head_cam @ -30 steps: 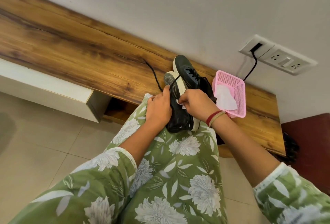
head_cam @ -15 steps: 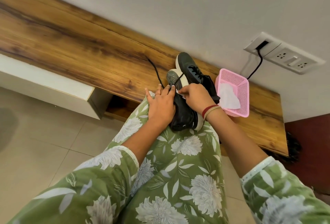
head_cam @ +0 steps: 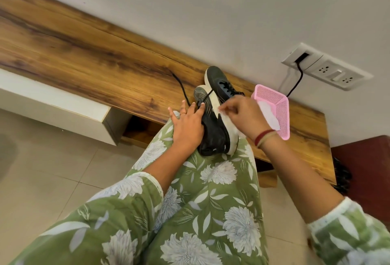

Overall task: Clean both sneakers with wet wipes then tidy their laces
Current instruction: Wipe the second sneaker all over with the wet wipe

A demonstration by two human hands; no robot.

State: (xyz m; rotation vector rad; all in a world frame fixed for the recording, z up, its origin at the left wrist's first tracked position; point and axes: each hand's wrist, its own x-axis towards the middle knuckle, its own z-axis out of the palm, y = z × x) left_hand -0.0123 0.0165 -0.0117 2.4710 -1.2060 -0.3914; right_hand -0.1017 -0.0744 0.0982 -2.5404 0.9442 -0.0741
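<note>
- Head view: the near sneaker is black with a white sole and lies on its side on the person's knee, which is covered in green flowered cloth. Its toe points toward the wall.
- The left grip lies flat against the dark upper of that sneaker, with its fingers straight and spread and nothing held in them.
- The right grip pinches a white wipe between its fingertips. The wipe touches the white sole edge of the near sneaker.
- The far sneaker stands on the wooden worktop, just behind the near one and touching it.
- A black lace trails from the near sneaker's toe end across the worktop.
- A pink basket sits on the worktop to the right of the sneakers, with a spare wipe inside it.
- A wall socket is above the basket, and a black cable hangs from it.
- Pale floor tiles lie below the worktop.
</note>
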